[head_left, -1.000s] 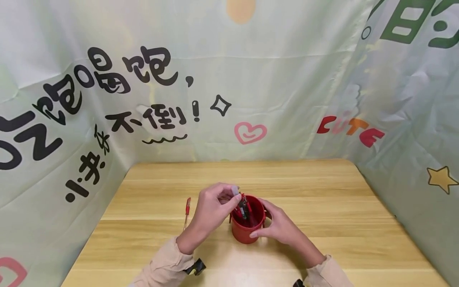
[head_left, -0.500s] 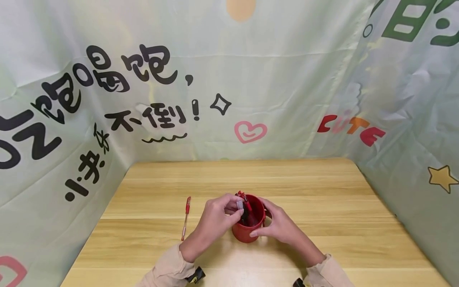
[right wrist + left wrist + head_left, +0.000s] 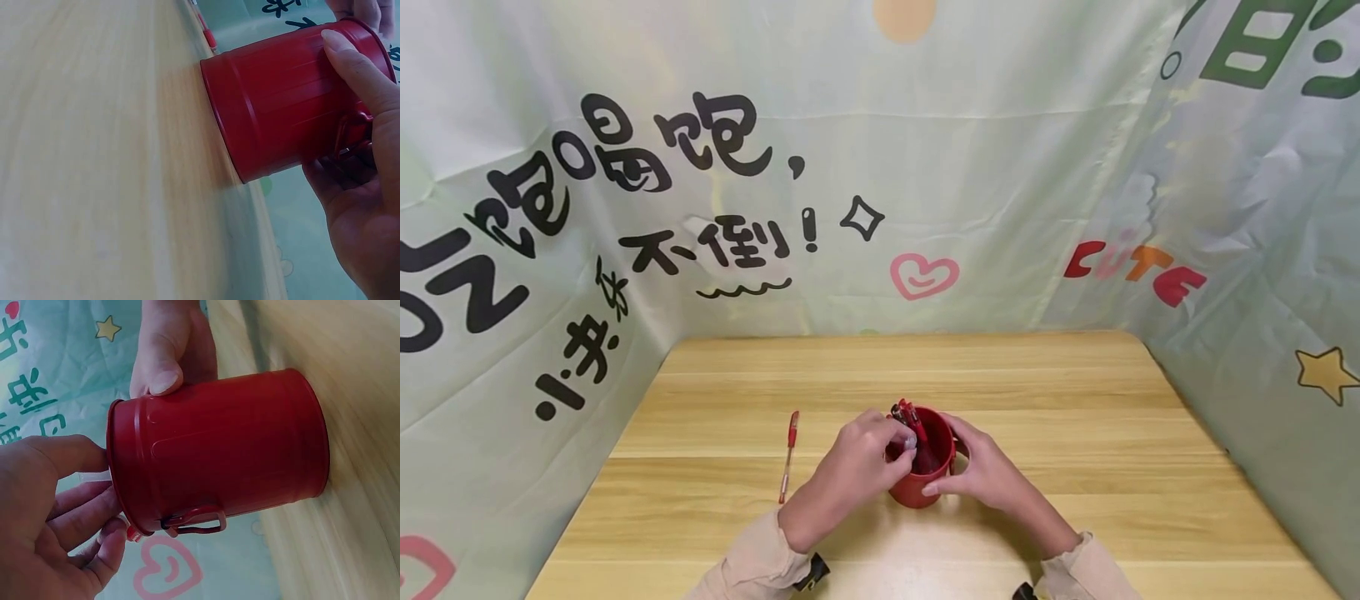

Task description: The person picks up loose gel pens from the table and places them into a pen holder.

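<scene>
A red metal bucket (image 3: 916,493) with small side handles stands upright on the table. Several red and dark pens (image 3: 914,419) lean inside it, their tops above the rim. My left hand (image 3: 867,454) is at the bucket's left rim, thumb and fingers pinching the clear end of a pen (image 3: 94,477); the rest of that pen is hidden inside the bucket. On the other side, my right hand (image 3: 988,471) grips the bucket, its thumb (image 3: 356,65) lying along the wall near the rim and its fingers behind.
A red pen (image 3: 789,450) with a clear cap lies on the wooden table (image 3: 1060,400), left of the bucket. Printed cloth (image 3: 1000,208) hangs behind the table and along both sides.
My left hand has lowered the clear-ended pen into the bucket, moving slightly right and down. My right hand keeps its grip on the bucket.
</scene>
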{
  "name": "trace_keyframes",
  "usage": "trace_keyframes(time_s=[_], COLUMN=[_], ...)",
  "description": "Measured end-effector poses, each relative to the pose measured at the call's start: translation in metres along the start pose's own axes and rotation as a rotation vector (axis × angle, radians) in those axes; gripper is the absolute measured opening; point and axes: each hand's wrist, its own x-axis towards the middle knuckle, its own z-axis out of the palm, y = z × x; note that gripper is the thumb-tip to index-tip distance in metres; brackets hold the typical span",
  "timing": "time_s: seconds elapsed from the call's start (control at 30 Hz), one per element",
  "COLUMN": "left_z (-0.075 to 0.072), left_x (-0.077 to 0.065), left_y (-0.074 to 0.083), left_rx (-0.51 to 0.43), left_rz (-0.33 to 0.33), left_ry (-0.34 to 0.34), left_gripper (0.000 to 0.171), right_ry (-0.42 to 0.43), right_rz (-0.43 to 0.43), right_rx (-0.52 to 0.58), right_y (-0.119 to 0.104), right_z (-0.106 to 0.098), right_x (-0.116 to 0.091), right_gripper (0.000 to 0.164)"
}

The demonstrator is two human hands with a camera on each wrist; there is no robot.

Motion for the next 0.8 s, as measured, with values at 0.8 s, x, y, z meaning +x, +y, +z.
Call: trace_keyframes(time_s=[0.8], left_z=[-0.010], left_x=[-0.002], left_y=[-0.007], left_rx=[0.068], left_rz=[-0.104], left_ry=[0.067], left_gripper=[0.016], right_ry=[0.000], right_rz=[0.013], right_rx=[-0.014], right_y=[-0.001], right_z=[0.000], right_x=[-0.001], right_gripper=[0.094])
